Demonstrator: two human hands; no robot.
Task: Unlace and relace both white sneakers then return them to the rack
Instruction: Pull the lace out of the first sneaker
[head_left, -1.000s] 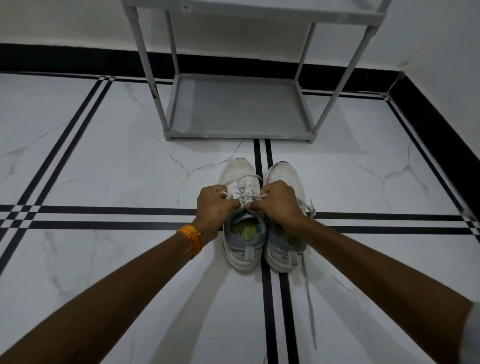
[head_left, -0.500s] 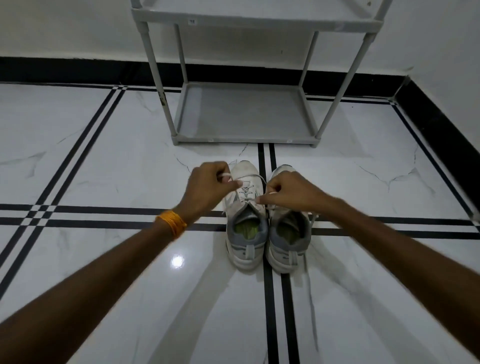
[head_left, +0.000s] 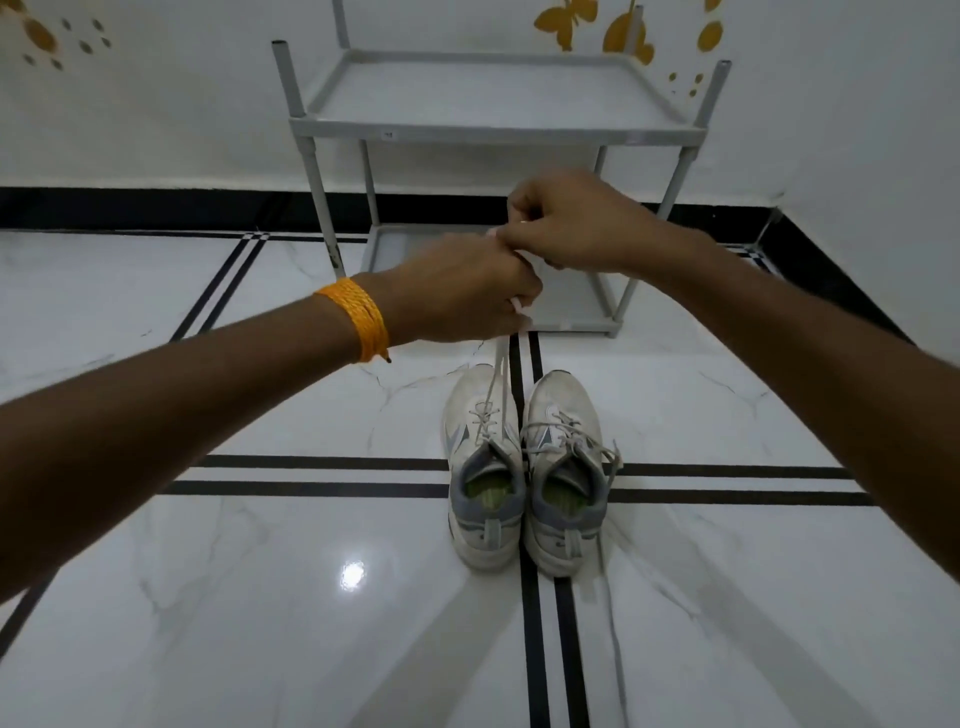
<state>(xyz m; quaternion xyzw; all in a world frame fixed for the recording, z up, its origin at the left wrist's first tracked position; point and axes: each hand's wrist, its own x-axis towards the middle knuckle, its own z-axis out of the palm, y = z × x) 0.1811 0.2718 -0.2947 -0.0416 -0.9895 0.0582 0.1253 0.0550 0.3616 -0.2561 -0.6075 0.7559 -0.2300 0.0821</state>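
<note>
To do the step well, the lace (head_left: 497, 371) of the left sneaker (head_left: 483, 467) needed a steady, even upward draw with both ends kept level, so it would run through the eyelets without lifting the shoe off the marble floor (head_left: 260, 597). The left hand (head_left: 462, 291) was closed around the lace, and the right hand (head_left: 566, 228), just above it, pinched its ends. Both sneakers, the right sneaker (head_left: 563, 473) loosely laced, stood side by side before the empty grey shoe rack (head_left: 493, 124).

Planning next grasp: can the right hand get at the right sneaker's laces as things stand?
Probably yes, once it lets go: the right hand is pinching the left sneaker's lace, but the right sneaker's laces lie exposed with nothing over them.
</note>
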